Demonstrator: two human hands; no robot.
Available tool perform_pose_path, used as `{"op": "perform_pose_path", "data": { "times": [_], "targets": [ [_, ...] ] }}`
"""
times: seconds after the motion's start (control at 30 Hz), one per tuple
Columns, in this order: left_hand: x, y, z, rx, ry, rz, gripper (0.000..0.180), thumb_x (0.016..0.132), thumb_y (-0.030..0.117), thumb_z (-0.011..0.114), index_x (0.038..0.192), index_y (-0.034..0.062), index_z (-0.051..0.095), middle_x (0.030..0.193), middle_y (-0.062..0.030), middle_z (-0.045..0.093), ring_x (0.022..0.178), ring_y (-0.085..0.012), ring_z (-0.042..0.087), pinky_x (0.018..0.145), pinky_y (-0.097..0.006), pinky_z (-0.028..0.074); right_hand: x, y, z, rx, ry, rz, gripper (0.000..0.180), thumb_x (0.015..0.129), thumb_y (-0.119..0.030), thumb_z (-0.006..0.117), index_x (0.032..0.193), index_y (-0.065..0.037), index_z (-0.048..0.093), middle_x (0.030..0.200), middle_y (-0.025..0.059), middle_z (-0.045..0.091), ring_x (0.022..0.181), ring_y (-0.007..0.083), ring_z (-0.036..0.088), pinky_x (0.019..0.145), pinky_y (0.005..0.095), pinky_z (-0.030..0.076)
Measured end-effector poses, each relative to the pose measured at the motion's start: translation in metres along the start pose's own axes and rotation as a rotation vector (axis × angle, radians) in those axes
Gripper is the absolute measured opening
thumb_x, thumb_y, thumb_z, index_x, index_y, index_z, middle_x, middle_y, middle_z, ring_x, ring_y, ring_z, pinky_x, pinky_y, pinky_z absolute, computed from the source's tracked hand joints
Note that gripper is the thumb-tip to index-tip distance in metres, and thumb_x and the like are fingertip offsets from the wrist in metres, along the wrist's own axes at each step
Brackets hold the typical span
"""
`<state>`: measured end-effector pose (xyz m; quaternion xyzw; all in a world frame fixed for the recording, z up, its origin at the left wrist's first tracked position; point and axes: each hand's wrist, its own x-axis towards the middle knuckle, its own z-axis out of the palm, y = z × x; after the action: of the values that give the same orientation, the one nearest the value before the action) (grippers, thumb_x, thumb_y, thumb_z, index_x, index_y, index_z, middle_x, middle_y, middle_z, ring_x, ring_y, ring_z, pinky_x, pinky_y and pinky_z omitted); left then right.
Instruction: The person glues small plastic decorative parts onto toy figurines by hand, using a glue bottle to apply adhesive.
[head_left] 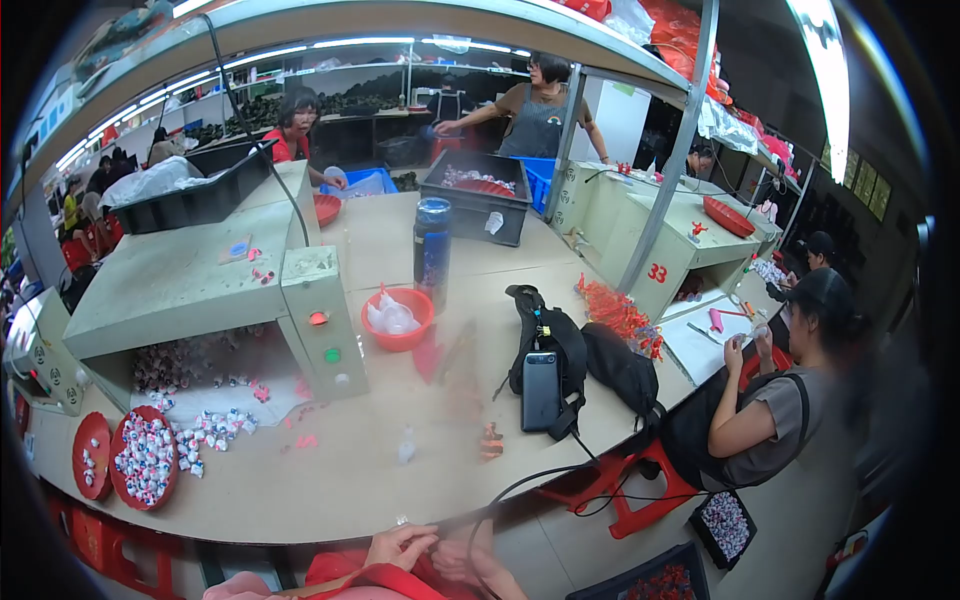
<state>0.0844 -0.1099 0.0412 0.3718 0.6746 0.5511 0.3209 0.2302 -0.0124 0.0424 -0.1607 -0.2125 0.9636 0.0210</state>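
Both hands are low in the picture, over red fabric (340, 566) in my lap, just below the table's near edge. My left hand (400, 547) is closed, with its fingertips bent inward toward the other hand. Close against it, my right hand (462, 562) has curled fingers and looks slightly blurred. What either hand pinches, if anything, is too small or hidden to make out. A tiny whitish piece (402, 520) shows at the table edge above my left hand. A black cable (484, 520) passes across my right hand.
A red dish of small white-and-blue pieces (146, 458) sits at left before a pale green machine (190, 290). On the table are a red bowl (400, 335), a blue bottle (432, 250), a black bag (610, 365) and a phone (541, 392). A co-worker (770, 400) sits at right.
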Motion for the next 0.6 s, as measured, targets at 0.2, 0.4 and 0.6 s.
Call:
{"op": "perform_pose_path", "data": {
  "times": [0.2, 0.4, 0.6],
  "targets": [
    [0.000, 0.002, -0.005, -0.002, -0.175, 0.024, 0.014, 0.084, 0.006, 0.068, 0.097, 0.0015, 0.072, 0.092, -0.0110, 0.070, 0.083, -0.0143, 0.065, 0.078, -0.026, 0.051, 0.011, 0.016, -0.032, 0.001, -0.144, -0.037, 0.035, 0.087, -0.041, 0.065, 0.078, -0.012, 0.048, 0.065, -0.0072, 0.035, 0.054, 0.0030, 0.029, 0.048, 0.0172, 0.024],
    [0.001, 0.002, -0.009, -0.094, -0.246, -0.109, 0.013, 0.086, 0.005, 0.067, 0.098, 0.0015, 0.072, 0.093, -0.0078, 0.070, 0.085, -0.0116, 0.063, 0.080, -0.024, 0.049, 0.018, 0.017, -0.056, -0.141, -0.166, -0.003, 0.031, 0.096, -0.039, 0.047, 0.080, -0.013, 0.043, 0.069, -0.0063, 0.032, 0.057, 0.0049, 0.029, 0.050, 0.0185, 0.023],
    [0.001, -0.003, -0.012, -0.168, -0.278, -0.222, 0.013, 0.086, 0.002, 0.066, 0.098, -0.0010, 0.071, 0.092, -0.0075, 0.070, 0.087, -0.0101, 0.062, 0.080, -0.022, 0.048, 0.018, 0.025, -0.055, -0.029, -0.080, 0.127, 0.025, 0.095, -0.030, 0.051, 0.079, -0.013, 0.044, 0.064, -0.0073, 0.031, 0.052, 0.0037, 0.027, 0.045, 0.0182, 0.021]
  ]
}}
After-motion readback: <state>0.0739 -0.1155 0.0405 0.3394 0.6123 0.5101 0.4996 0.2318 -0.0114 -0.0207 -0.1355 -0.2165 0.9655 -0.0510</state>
